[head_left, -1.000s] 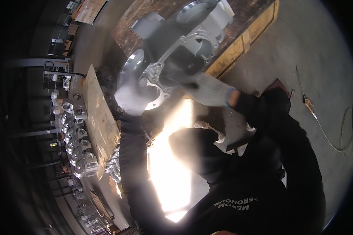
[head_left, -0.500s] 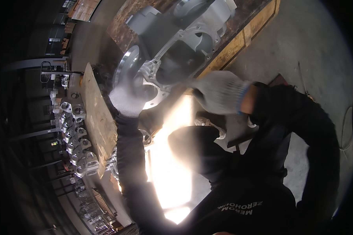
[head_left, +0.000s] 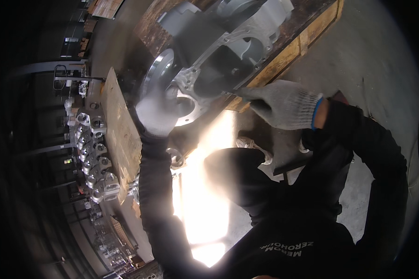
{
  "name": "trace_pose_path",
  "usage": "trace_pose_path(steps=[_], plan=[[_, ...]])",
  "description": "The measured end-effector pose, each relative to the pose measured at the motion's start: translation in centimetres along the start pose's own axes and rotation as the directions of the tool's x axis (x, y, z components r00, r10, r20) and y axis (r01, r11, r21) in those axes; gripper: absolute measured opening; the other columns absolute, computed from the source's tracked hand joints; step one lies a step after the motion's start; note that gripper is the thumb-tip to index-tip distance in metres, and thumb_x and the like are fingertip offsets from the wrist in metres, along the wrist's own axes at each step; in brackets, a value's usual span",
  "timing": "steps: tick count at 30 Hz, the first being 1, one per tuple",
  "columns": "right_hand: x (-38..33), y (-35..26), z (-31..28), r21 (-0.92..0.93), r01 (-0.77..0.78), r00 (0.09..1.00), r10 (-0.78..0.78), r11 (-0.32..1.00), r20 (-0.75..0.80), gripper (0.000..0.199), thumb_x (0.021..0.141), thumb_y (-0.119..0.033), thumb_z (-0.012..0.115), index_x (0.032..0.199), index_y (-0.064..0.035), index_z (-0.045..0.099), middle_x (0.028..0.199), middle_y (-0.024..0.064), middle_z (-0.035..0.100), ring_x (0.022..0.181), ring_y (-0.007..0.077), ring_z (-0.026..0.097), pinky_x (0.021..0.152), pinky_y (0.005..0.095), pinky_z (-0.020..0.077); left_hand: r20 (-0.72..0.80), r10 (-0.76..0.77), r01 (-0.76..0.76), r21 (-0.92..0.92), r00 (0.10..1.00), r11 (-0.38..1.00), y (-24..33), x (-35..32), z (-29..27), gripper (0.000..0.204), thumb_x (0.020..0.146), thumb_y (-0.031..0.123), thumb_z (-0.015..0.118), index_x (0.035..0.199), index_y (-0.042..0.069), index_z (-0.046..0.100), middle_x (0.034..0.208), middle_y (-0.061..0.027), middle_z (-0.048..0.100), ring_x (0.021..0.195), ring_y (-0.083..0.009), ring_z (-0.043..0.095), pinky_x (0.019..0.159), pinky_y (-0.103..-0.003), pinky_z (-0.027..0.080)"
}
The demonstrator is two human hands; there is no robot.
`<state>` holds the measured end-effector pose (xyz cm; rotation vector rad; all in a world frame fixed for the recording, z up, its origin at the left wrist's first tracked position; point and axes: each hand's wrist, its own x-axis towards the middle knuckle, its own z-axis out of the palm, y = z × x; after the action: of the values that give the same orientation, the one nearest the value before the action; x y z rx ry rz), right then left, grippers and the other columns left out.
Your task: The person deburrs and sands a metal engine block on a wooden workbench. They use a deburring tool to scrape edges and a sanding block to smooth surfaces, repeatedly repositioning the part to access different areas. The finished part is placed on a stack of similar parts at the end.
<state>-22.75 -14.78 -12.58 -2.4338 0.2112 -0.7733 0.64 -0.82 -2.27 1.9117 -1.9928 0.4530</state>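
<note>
A large grey metal casting (head_left: 205, 60) with machined flanges, bolt holes and round openings lies tilted ahead of me. My left hand (head_left: 157, 114), in a pale knit glove, is closed on its near left end, beside a shiny round rim (head_left: 160, 69). Those fingers are partly blurred against the metal. My right hand (head_left: 286, 104), gloved with a blue cuff edge, is closed in a pinch, its fingertips at the near edge of the casting's big opening. What they hold, if anything, is too small to make out.
Beneath the casting is a wooden pallet (head_left: 307, 39). A wooden board (head_left: 119, 139) stands to the left, with several metal castings (head_left: 91, 162) beyond it. Strong glare (head_left: 205, 195) covers the area below. Another metal part (head_left: 256, 148) sits under my right hand.
The whole view has shifted, so the casting appears a little farther right. My right hand has moved slightly right and shows sharper, still at the casting's edge. My left hand stays on the casting.
</note>
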Motion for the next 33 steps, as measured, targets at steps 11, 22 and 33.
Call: trace_pose_path(steps=[11,22,33], plan=[[0.9,1.5,-0.5,0.219,-0.172,0.930,0.085,0.961,0.356,0.039,0.110,-0.027,0.051,0.141,-0.0071,0.063,0.075,0.0162,0.064,0.070,0.0292,0.067,0.072,0.0473,0.0571,0.011,-0.100,0.100,-0.062,0.995,0.993,0.6,0.1,0.2,0.053,0.109,0.053,0.050,0.125,0.006,0.069,0.085,-0.0207,0.074,0.078,-0.0415,0.075,0.065,-0.048,0.057],[2.3,2.0,-0.1,-0.081,0.316,0.739,-0.192,0.945,0.646,0.049,0.113,-0.039,0.042,0.139,-0.0029,0.065,0.115,0.0206,0.074,0.109,0.0302,0.073,0.096,0.0429,0.0597,0.246,-0.430,0.495,-0.466,0.869,0.733,0.3,-0.5,0.7,0.057,0.109,0.049,0.053,0.138,0.001,0.063,0.092,-0.0112,0.072,0.087,-0.0219,0.071,0.074,-0.037,0.057],[0.1,2.7,-1.1,0.659,-0.640,0.750,0.133,0.396,0.648,0.042,0.105,-0.024,0.062,0.142,-0.0059,0.061,0.087,0.0071,0.068,0.071,0.0184,0.067,0.061,0.0346,0.0570,0.089,-0.341,0.345,-0.033,0.936,0.938,-0.7,-1.8,1.3,0.079,0.108,0.065,0.046,0.132,-0.008,0.067,0.081,-0.0125,0.073,0.076,-0.0179,0.070,0.070,-0.035,0.055]])
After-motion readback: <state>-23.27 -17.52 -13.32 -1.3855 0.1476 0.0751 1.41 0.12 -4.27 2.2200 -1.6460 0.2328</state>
